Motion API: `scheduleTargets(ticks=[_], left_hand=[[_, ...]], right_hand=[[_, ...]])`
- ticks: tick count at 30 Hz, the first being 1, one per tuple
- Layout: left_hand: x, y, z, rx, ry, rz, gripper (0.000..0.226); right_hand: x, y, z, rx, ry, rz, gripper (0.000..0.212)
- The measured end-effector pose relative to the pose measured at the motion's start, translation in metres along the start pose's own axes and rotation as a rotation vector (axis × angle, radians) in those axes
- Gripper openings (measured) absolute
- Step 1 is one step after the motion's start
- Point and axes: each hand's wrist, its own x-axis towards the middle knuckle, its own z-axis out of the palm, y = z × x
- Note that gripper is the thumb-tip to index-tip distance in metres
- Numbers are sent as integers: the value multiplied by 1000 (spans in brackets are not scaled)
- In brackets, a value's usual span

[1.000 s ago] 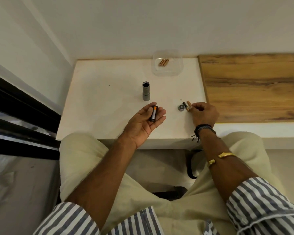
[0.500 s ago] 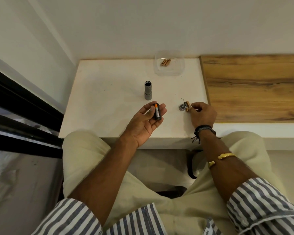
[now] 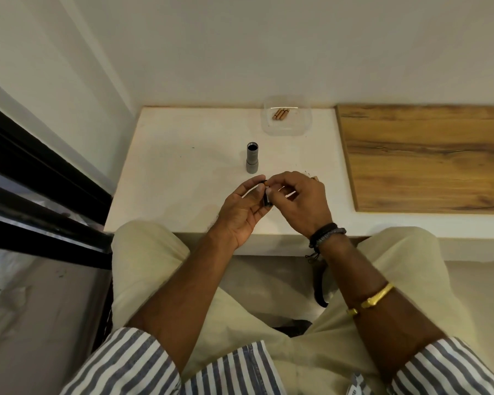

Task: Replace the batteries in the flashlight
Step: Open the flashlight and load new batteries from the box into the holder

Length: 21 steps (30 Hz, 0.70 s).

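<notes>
My left hand (image 3: 240,215) holds a black battery holder (image 3: 267,198) upright over the front of the white table (image 3: 183,172). My right hand (image 3: 301,201) has come against it, thumb and forefinger pinched at the holder's top end, where the orange tip of a battery (image 3: 265,181) shows. How much of the battery they grip is hidden. The grey flashlight body (image 3: 252,160) stands upright on the table just beyond my hands, its open end up. Behind my right hand a small tan piece (image 3: 314,177) lies on the table. The flashlight's end cap is hidden.
A clear plastic container (image 3: 300,128) stands at the table's back edge with a few copper-coloured batteries (image 3: 280,114) in it. A wooden board (image 3: 425,155) adjoins the table on the right. A dark window frame (image 3: 40,178) runs along the left. My knees are under the front edge.
My right hand left the small parts on the table at the right and moved left onto the holder. My left hand curled round the holder and turned it more upright.
</notes>
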Motion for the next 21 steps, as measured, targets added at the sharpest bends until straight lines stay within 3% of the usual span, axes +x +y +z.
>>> scheduleTargets(ticks=[14,21], left_hand=[[-2,-3,-1,172,49,51,19],[-2,-6,-1,262,66,63,16]], right_hand=[[2,4,-5,-97,-64,21,10],[1,2,-6,-43,-103,22,24]])
